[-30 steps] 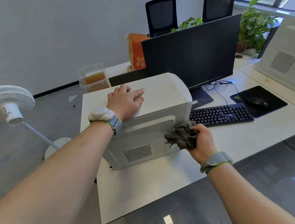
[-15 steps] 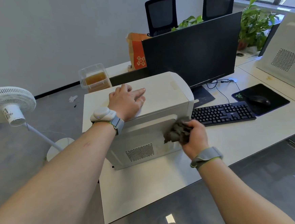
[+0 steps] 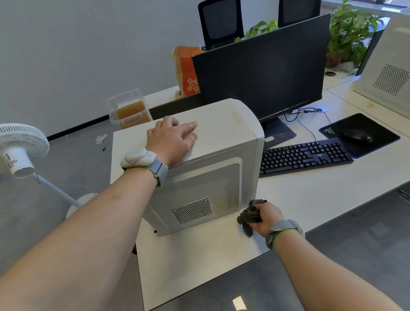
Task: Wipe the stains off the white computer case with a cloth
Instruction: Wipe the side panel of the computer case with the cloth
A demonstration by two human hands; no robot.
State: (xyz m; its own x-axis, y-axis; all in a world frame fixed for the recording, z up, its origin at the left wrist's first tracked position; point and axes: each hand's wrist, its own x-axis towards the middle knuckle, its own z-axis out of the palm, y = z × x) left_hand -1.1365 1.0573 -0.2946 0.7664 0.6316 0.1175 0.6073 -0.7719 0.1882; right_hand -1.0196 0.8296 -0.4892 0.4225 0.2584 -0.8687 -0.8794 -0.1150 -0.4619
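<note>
The white computer case (image 3: 212,140) stands upright on the white desk (image 3: 207,258), its vented side panel facing me. Yellowish stains (image 3: 227,200) mark the lower right of that panel, and a faint mark sits on the top near the front edge. My left hand (image 3: 171,139) rests flat on top of the case with the fingers spread. My right hand (image 3: 265,218) grips a crumpled dark grey cloth (image 3: 249,215) low at the case's bottom right corner, just above the desk.
A black monitor (image 3: 263,72) stands right behind the case, with a black keyboard (image 3: 304,156) and a mouse (image 3: 357,136) on a dark pad to the right. A second white case (image 3: 393,74) is at far right. A white fan (image 3: 9,148) stands on the floor to the left.
My right hand has carried the cloth down the side panel, from the upper right edge to the bottom right corner. The left hand has stayed on top of the case.
</note>
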